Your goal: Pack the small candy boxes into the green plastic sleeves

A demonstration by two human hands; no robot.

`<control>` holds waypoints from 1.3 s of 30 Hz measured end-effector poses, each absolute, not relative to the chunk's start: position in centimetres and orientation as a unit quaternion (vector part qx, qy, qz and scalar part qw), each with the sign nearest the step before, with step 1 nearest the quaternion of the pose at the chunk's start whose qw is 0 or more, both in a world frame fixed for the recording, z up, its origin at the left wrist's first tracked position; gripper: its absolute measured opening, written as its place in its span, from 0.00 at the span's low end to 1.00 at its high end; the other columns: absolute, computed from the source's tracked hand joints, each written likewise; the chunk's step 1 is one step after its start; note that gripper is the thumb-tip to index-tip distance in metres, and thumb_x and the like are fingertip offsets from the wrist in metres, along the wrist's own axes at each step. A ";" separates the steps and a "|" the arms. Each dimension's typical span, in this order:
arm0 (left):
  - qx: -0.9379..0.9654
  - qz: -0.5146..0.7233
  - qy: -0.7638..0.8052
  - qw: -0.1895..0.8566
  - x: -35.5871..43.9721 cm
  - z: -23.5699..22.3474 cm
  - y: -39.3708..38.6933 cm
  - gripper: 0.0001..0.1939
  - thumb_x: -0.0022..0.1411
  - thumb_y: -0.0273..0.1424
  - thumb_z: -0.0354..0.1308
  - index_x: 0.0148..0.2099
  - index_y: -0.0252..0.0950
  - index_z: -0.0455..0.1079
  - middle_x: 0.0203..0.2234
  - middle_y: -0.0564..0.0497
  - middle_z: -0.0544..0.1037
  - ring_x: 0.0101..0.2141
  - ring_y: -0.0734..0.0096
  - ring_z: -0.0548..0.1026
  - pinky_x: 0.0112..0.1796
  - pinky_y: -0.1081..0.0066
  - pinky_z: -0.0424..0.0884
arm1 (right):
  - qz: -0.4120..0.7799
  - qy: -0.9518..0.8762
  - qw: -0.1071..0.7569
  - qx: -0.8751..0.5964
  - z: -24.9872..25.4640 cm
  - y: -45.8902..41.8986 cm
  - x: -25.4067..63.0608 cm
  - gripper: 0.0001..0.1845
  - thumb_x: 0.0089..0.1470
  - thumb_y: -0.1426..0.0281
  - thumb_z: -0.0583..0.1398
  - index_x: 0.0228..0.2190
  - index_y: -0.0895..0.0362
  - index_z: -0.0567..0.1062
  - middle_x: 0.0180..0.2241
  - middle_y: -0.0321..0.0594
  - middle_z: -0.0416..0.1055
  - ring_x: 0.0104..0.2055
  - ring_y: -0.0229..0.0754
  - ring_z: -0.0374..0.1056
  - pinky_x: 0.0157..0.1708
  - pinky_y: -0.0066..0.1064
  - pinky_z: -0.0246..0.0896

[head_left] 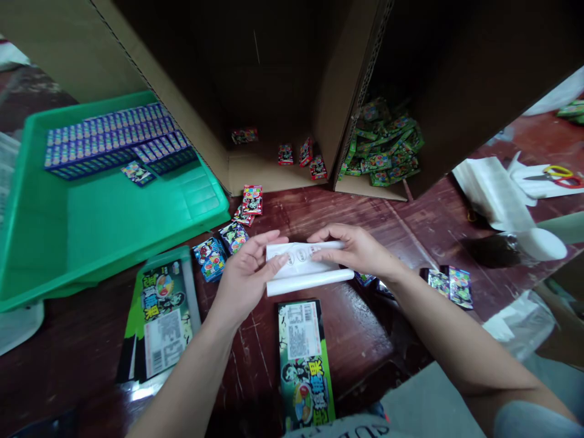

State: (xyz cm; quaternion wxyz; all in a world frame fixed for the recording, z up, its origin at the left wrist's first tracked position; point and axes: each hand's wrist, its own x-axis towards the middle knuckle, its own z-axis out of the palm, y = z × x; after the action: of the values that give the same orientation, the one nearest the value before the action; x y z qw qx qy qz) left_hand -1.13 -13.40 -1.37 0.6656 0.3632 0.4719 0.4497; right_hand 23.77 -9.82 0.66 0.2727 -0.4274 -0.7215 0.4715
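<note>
Green printed carton point(305, 359) flat on near table, just below both hands. Left hand point(244, 277) and right hand point(358, 249) pinching white sticker sheet point(303, 267) at its ends, mid-table, fingers closed on it.

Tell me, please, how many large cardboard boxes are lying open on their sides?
2: left box behind the table, nearly empty; right box beside it, holding a pile of green packets. Others may lie out of frame.
</note>
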 end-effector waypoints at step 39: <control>0.520 0.431 0.646 0.357 -1.2 -1.6 -17.8 0.36 0.56 0.38 0.72 0.64 0.43 0.66 0.61 0.42 0.70 0.57 0.54 0.71 0.53 0.59 0.70 | 0.517 -0.599 0.406 -0.457 4.2 -13.4 23.0 0.28 0.60 0.67 0.68 0.58 0.49 0.67 0.36 0.35 0.74 0.38 0.41 0.72 0.44 0.37 0.70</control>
State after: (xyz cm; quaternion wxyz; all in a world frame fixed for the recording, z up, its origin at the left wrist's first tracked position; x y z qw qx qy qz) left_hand -1.25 -17.79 -1.64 0.3568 0.5201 0.6455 0.4307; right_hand 23.03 -13.43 4.19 0.4061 -0.4570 -0.5995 0.5165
